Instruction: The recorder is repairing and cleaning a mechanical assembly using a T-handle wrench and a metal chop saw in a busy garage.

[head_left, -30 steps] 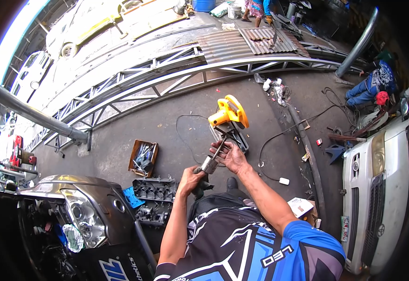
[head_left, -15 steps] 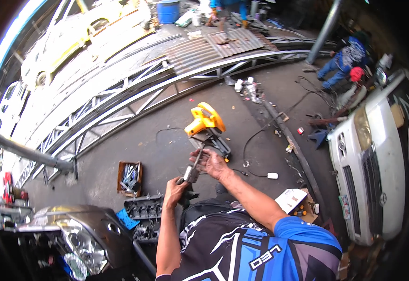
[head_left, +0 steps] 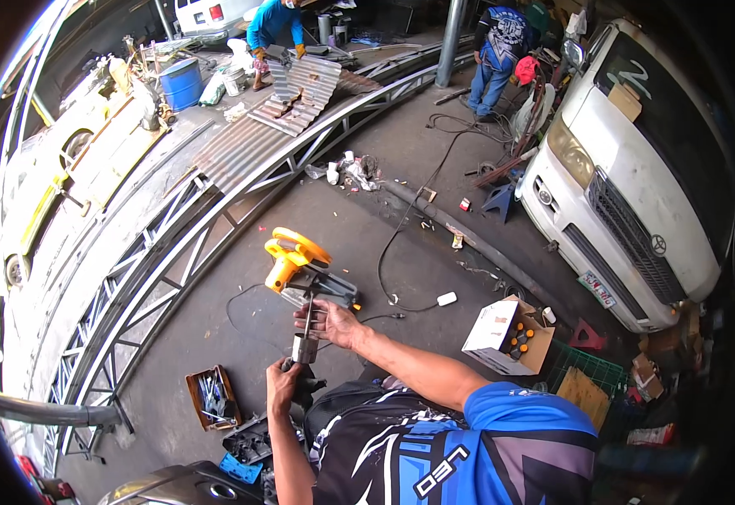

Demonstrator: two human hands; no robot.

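Note:
Between my two hands is a short silvery metal cylinder [head_left: 305, 348] with a thin metal rod [head_left: 310, 313] rising from its top. My left hand [head_left: 281, 384] is closed around the lower end of the cylinder, beside a dark cloth-like thing [head_left: 306, 385]. Above it, my right hand [head_left: 335, 323] has its fingers and thumb around the rod. Just beyond my hands a yellow and grey cut-off saw [head_left: 296, 257] stands on the floor.
At left are a wooden tray of tools [head_left: 213, 397], dark engine parts [head_left: 249, 439] and a blue tray [head_left: 239, 470]. A box of yellow-capped bottles [head_left: 509, 337] and a white van [head_left: 628, 194] stand right. Cables [head_left: 409, 198] cross the floor before steel trusses [head_left: 191, 244]. Two people work farther off.
The view has swung right and up, so the surroundings sit lower and farther left. The cylinder now stands more upright between my hands. A distant worker lifts a corrugated sheet.

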